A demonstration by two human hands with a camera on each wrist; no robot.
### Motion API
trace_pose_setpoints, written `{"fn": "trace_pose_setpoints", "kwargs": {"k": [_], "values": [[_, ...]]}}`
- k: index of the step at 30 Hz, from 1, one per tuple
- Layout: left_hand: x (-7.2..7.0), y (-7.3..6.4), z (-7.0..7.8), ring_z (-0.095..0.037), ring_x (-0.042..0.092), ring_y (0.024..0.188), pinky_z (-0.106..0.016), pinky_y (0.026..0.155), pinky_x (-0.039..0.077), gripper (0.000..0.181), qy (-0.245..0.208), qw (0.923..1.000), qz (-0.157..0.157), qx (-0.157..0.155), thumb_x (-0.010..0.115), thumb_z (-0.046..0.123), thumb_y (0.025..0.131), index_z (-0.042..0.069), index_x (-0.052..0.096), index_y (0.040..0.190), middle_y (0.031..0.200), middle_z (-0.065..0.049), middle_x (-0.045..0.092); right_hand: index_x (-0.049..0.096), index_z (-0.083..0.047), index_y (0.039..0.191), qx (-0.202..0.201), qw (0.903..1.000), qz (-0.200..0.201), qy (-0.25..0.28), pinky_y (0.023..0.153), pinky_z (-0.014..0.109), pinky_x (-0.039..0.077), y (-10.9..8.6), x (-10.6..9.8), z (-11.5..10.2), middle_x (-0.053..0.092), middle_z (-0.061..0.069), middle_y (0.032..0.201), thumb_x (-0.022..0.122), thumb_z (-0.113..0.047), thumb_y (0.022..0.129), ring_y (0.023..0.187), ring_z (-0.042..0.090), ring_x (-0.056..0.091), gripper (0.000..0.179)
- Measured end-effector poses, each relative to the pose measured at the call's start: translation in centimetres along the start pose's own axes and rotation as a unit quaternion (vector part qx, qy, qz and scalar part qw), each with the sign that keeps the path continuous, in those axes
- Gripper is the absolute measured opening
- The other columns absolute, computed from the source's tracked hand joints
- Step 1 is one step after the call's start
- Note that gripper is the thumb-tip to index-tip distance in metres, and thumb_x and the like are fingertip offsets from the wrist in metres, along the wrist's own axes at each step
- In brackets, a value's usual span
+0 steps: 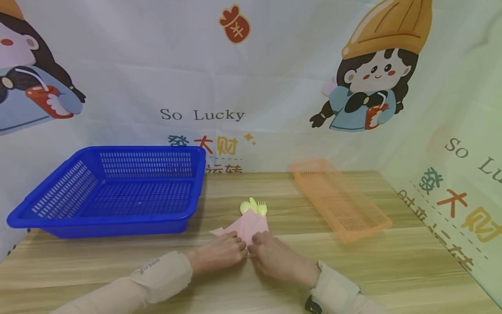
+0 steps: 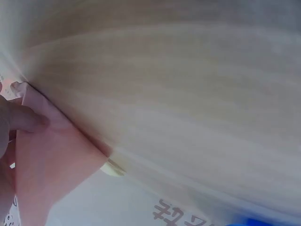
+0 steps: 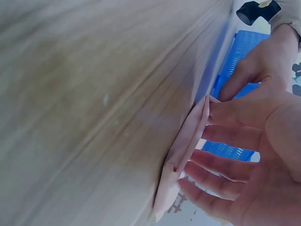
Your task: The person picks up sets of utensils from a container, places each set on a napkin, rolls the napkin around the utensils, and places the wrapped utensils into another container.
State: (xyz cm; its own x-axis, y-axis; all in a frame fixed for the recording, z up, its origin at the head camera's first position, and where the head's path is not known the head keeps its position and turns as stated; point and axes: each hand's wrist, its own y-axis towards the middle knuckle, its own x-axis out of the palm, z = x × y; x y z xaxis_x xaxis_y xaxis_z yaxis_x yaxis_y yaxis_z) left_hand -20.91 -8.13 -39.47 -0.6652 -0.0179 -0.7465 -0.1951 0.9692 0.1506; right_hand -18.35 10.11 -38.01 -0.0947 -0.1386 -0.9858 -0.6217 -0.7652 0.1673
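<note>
A pink napkin lies folded on the wooden table, wrapped round yellow plastic cutlery whose spoon and fork heads stick out at its far end. My left hand rests its fingertips on the napkin's near left corner. My right hand lies beside it on the near right edge. In the right wrist view, the right hand's fingers are straight and press along the napkin's folded edge. In the left wrist view, one finger lies flat on the napkin.
A large blue perforated basket stands at the left, with nothing in it. A shallow orange tray lies at an angle to the right. Printed cartoon backdrops wall in the table at the back and right.
</note>
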Motion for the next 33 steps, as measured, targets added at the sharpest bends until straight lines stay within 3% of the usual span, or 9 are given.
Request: {"fn": "trace_pose_setpoints", "kwargs": {"k": [6, 11, 16, 26, 29, 33], "values": [[0.0, 0.3, 0.0, -0.006, 0.046, 0.061, -0.021, 0.06, 0.032, 0.002, 0.025, 0.9997, 0.005, 0.003, 0.061, 0.022, 0.074, 0.023, 0.062, 0.074, 0.067, 0.011, 0.054, 0.063, -0.002, 0.085, -0.003, 0.9972, 0.02, 0.072, 0.058, 0.016, 0.042, 0.5, 0.4, 0.6, 0.05, 0.003, 0.077, 0.058, -0.006, 0.081, 0.066, 0.01, 0.047, 0.008], [-0.6, 0.5, -0.1, -0.007, 0.049, 0.066, -0.022, 0.065, 0.036, 0.005, 0.008, 0.9991, -0.041, -0.011, 0.062, 0.022, 0.075, 0.023, 0.065, 0.079, 0.074, 0.01, 0.058, 0.064, 0.001, 0.092, 0.037, 0.9891, 0.0, 0.143, 0.059, 0.016, 0.042, 0.8, 0.5, 1.1, 0.051, 0.003, 0.077, 0.058, -0.006, 0.082, 0.065, 0.008, 0.046, 0.013], [-1.1, 0.5, -0.4, -0.008, 0.051, 0.07, -0.025, 0.073, 0.042, 0.005, 0.001, 0.998, -0.057, -0.028, 0.062, 0.02, 0.076, 0.023, 0.066, 0.079, 0.075, 0.009, 0.059, 0.064, 0.001, 0.09, 0.039, 0.9889, 0.001, 0.143, 0.057, 0.017, 0.041, 1.1, 0.4, 1.2, 0.052, 0.003, 0.077, 0.057, -0.005, 0.083, 0.064, 0.01, 0.045, 0.012], [-2.5, 1.0, -2.2, -0.012, 0.054, 0.075, -0.035, 0.08, 0.044, 0.004, 0.039, 0.9974, -0.032, -0.051, 0.064, 0.017, 0.073, 0.018, 0.065, 0.077, 0.071, 0.006, 0.059, 0.062, 0.0, 0.088, 0.049, 0.9833, -0.004, 0.175, 0.051, 0.015, 0.035, 1.2, 0.2, 1.1, 0.048, 0.003, 0.072, 0.064, -0.014, 0.08, 0.06, 0.007, 0.038, 0.017], [-3.0, 1.3, -2.4, -0.013, 0.054, 0.08, -0.038, 0.085, 0.042, 0.008, 0.023, 0.9975, -0.017, -0.064, 0.065, 0.013, 0.073, 0.017, 0.064, 0.08, 0.075, 0.006, 0.061, 0.06, 0.0, 0.091, 0.056, 0.9797, 0.0, 0.192, 0.052, 0.015, 0.035, 1.2, 0.3, 1.1, 0.049, 0.002, 0.073, 0.066, -0.016, 0.078, 0.062, 0.007, 0.04, 0.021], [-3.1, 1.8, -2.6, -0.012, 0.053, 0.081, -0.041, 0.088, 0.041, 0.012, -0.014, 0.9964, 0.025, -0.08, 0.065, 0.009, 0.071, 0.016, 0.062, 0.08, 0.075, 0.006, 0.061, 0.058, -0.005, 0.079, 0.066, 0.9685, 0.021, 0.239, 0.049, 0.014, 0.037, 1.5, 0.7, 1.2, 0.049, -0.003, 0.064, 0.066, -0.016, 0.078, 0.056, 0.003, 0.042, 0.014]]}}
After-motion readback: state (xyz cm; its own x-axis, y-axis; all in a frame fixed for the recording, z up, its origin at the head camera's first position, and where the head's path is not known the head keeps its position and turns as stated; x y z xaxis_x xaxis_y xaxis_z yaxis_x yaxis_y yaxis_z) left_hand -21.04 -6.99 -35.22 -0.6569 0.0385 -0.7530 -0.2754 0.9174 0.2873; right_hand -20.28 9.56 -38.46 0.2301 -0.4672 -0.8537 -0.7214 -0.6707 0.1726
